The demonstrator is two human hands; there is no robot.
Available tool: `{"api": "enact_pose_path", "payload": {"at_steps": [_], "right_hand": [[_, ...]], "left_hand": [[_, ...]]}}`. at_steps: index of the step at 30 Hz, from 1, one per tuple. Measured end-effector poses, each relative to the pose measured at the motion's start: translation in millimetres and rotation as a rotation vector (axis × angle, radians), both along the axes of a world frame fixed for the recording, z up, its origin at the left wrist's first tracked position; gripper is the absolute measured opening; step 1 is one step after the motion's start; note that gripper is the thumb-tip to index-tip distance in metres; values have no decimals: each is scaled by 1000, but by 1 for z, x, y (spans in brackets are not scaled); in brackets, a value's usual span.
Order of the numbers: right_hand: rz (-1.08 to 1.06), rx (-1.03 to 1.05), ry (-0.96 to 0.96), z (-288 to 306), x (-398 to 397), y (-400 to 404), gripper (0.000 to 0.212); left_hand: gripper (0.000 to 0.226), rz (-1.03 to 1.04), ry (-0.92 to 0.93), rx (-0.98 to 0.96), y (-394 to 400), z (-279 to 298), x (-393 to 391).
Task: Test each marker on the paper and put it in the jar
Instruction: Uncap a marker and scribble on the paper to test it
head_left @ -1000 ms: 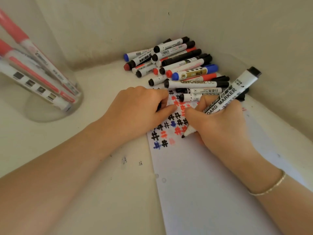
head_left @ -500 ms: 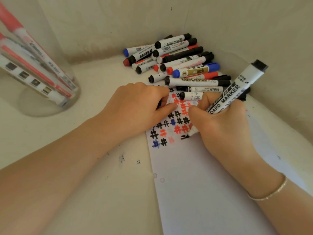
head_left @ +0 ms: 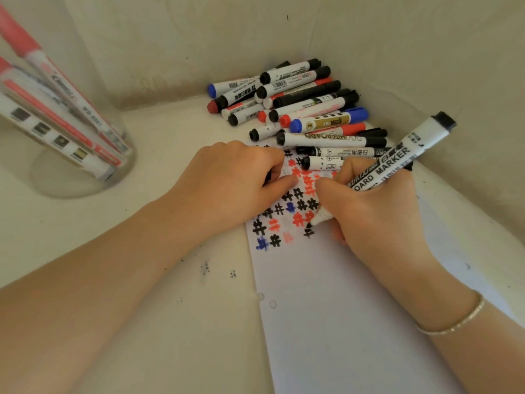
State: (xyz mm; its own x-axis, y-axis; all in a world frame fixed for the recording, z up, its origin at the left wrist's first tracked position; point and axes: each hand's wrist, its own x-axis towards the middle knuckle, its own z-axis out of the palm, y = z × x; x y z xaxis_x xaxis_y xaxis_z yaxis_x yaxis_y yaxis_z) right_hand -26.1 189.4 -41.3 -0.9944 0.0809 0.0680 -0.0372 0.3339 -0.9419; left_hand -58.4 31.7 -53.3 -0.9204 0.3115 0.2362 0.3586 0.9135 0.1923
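A white paper sheet (head_left: 355, 308) lies on the table, its top part covered with black, red and blue hash marks. My right hand (head_left: 377, 211) grips an uncapped black whiteboard marker (head_left: 397, 157), whose tip touches the paper at a fresh black mark (head_left: 308, 232). My left hand (head_left: 227, 183) rests on the paper's upper left corner with fingers curled, and a small black piece, seemingly the marker cap (head_left: 268, 177), shows between them. A glass jar (head_left: 85, 183) stands at the left and holds several red-capped markers.
A pile of capped black, red and blue markers (head_left: 306, 109) lies in the corner against the wall, just beyond both hands. Walls close in at the back and right. Small ink specks (head_left: 205, 269) dot the table left of the paper.
The marker tip has moved a little down and right on the paper, and a new black mark has appeared under it. My left hand has stayed in place.
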Motion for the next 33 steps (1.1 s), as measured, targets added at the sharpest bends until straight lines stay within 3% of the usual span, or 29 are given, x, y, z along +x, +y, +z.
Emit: {"api": "enact_pose_path", "payload": {"at_steps": [7,11,14,17,24,33], "right_hand": [[6,-13,10,-5,-3,3,23],[11,-340,44,-3,-8,13,27],[70,-694,30,1,-12,18,12],[104,-940,-59,5,-13,20,16],[52,-843,-31,4,-13,18,25],[88,-714,-38,3,-11,17,16]], "left_hand": [[38,-9,17,13,-1,1,1],[16,-67,-67,234,-1,4,6],[12,-124,-139,460,-2,6,7],[15,-158,-114,399,-3,7,8],[21,-209,-56,285,-2,7,9],[22,-223,6,197,-1,10,10]]}}
